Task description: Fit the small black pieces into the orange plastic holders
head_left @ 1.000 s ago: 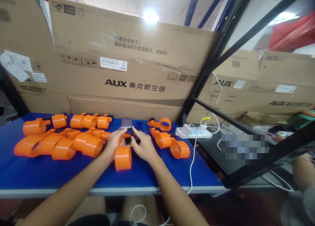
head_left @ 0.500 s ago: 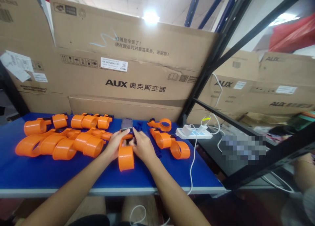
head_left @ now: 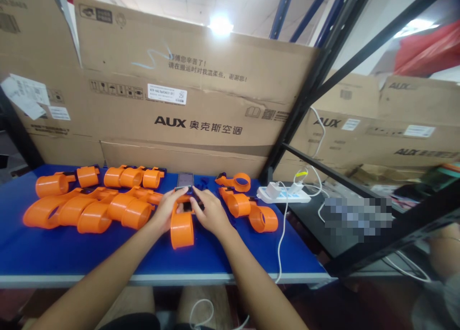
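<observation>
Both my hands close round one orange plastic ring piece (head_left: pixel 182 230) above the blue table (head_left: pixel 215 253). Its wide ring hangs toward me, while its narrower end lies between my fingers with a dark part on it. My left hand (head_left: pixel 168 207) grips the left side, thumb on top. From the right, my right hand (head_left: pixel 209 210) pinches the dark part, its fingertips partly hidden. Just beyond my hands lies a phone-like device (head_left: pixel 186 179). Several like orange pieces (head_left: pixel 94 216) stand in rows on the left, and 3 more (head_left: pixel 264 218) sit on the right.
A white power strip (head_left: pixel 283 194) with plugs and cables lies at the table's right end. Large cardboard boxes (head_left: pixel 201 100) form a wall behind. A black metal shelf post (head_left: pixel 298 104) rises on the right. Part of another person's arm (head_left: pixel 444 248) shows at the far right.
The held orange piece has shifted slightly left and turned a little. My right thumb and fingers have moved over its dark part. The other pieces have stayed in place.
</observation>
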Tool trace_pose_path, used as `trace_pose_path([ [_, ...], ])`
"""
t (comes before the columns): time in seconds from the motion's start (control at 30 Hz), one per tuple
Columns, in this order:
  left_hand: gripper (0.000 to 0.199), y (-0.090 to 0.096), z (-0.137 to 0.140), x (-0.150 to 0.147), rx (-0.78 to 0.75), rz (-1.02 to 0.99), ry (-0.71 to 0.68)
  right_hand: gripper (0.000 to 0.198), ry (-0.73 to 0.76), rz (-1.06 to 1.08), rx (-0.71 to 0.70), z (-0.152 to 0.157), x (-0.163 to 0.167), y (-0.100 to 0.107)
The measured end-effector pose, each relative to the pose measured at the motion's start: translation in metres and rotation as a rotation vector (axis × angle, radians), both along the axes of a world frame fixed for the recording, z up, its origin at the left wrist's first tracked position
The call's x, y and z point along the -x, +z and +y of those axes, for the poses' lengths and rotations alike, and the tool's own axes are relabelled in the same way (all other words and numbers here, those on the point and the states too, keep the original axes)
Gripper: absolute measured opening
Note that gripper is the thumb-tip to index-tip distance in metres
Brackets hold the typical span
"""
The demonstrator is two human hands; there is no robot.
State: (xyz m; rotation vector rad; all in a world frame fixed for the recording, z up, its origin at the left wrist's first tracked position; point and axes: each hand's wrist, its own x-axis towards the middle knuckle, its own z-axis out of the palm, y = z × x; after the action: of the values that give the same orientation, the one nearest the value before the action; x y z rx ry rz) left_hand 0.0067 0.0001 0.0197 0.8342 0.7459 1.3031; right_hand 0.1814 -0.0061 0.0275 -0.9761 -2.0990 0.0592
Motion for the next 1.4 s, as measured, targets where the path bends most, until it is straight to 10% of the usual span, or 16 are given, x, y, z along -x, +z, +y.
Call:
trace_pose_path([
  [0.4, 0.034, -0.004, 0.002, 0.002, -0.091, 0.189, 0.082, 0.027, 0.013, 0.109, 0.021, 0.002, -0.001, 0.006],
  [0.57, 0.037, -0.006, 0.006, 0.003, -0.087, 0.221, 0.093, 0.022, -0.196, 0.242, 0.026, 0.021, -0.008, 0.013],
  [0.9, 0.047, -0.007, 0.009, 0.004, -0.067, 0.248, 0.1, 0.028, -0.662, -0.423, 0.298, 0.085, -0.007, 0.049],
  [1.23, 0.042, -0.011, 0.01, 0.001, -0.053, 0.3, 0.085, 0.022, -0.622, -0.41, 0.292, 0.092, -0.007, 0.039],
  [1.4, 0.046, -0.009, 0.008, 0.0, -0.039, 0.27, 0.071, 0.031, -0.372, -0.254, 0.197, 0.075, -0.012, 0.042],
])
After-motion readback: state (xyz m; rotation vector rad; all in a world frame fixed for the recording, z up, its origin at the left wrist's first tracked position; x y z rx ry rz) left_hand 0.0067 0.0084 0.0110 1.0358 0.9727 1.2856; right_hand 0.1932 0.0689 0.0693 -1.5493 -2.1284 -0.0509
